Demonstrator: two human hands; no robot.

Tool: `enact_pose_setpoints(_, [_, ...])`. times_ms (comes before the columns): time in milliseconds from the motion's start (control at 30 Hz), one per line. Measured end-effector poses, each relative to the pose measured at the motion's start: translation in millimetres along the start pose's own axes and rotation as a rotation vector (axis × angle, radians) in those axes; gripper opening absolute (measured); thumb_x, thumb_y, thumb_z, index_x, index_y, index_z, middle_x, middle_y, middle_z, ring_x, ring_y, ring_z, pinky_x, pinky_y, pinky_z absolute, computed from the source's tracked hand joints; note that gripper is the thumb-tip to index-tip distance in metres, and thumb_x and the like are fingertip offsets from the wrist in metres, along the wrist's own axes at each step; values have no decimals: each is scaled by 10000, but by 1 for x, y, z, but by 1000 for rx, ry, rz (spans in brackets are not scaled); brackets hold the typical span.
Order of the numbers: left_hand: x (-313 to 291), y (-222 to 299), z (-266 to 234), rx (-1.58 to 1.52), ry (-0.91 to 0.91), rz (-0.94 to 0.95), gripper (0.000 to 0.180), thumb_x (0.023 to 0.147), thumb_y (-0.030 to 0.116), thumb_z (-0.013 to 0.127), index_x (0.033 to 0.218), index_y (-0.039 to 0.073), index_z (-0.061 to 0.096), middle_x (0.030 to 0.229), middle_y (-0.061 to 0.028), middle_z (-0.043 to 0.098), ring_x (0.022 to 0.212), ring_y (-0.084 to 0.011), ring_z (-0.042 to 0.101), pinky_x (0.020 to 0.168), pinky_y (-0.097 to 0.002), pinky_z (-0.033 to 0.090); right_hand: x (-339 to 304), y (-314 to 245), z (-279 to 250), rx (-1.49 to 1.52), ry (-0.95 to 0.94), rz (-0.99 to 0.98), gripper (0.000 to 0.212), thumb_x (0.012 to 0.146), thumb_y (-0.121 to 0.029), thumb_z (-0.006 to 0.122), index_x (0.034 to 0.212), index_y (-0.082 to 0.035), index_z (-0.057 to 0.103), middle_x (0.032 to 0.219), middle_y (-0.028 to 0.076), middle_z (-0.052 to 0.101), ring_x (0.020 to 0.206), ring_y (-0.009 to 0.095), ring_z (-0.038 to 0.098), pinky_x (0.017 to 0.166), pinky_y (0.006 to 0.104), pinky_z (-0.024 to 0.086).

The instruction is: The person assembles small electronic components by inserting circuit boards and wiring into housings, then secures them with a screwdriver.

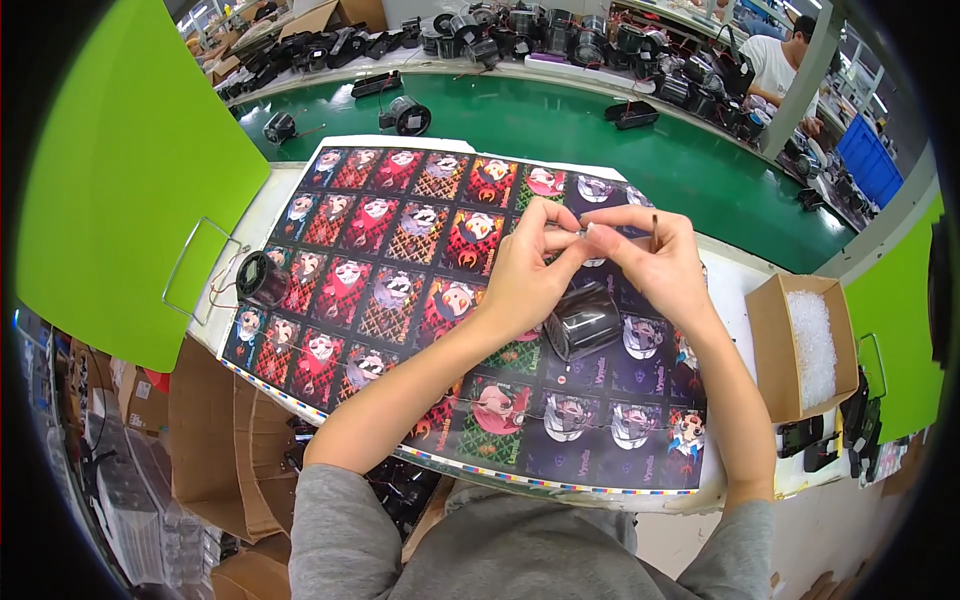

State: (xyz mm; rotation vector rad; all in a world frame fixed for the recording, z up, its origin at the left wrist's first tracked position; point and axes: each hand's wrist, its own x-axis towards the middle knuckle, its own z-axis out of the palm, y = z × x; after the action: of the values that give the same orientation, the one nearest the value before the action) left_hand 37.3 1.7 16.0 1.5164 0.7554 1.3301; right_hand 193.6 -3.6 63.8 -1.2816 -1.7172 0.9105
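Note:
My left hand [535, 265] and my right hand [660, 258] meet above the right half of a printed sheet [420, 300]. Thumb and fingers of both are pinched around something tiny and pale at the fingertips, too small to name. Just below them a glossy black cylindrical housing [588, 325] lies tilted on the sheet. Whether the tiny piece joins on to this housing is hidden by my fingers. A second black cylindrical part [262, 278], with thin wires beside it, lies at the sheet's left edge.
An open cardboard box [775, 345] of small clear plastic pieces [815, 345] stands at right. Beyond the sheet runs a green conveyor belt [500, 120] carrying a few black parts. Black assemblies [560, 38] crowd the far shelf. Green panels [130, 190] flank the table; another person [775, 65] sits far right.

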Motion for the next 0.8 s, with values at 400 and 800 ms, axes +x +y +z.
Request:
enact_pose_setpoints(400, [2, -3, -8, -184, -316, -115, 132, 914, 115, 490, 976, 4, 528, 925, -91, 656, 919, -116, 594, 826, -250, 435, 0, -6, -5, 61, 168, -293, 103, 761, -71, 661, 845, -13, 654, 901, 31, 540, 470, -10, 361, 416, 173, 286])
enact_pose_setpoints(800, [1, 7, -10, -290, -615, -365, 408, 842, 161, 622, 1219, 51, 509, 985, -16, 564, 897, -70, 520, 780, -230, 433, -7, -21, -9, 140, 150, -371, 61, 817, -25, 601, 872, -4, 616, 925, 19, 502, 492, -23, 362, 423, 158, 289])
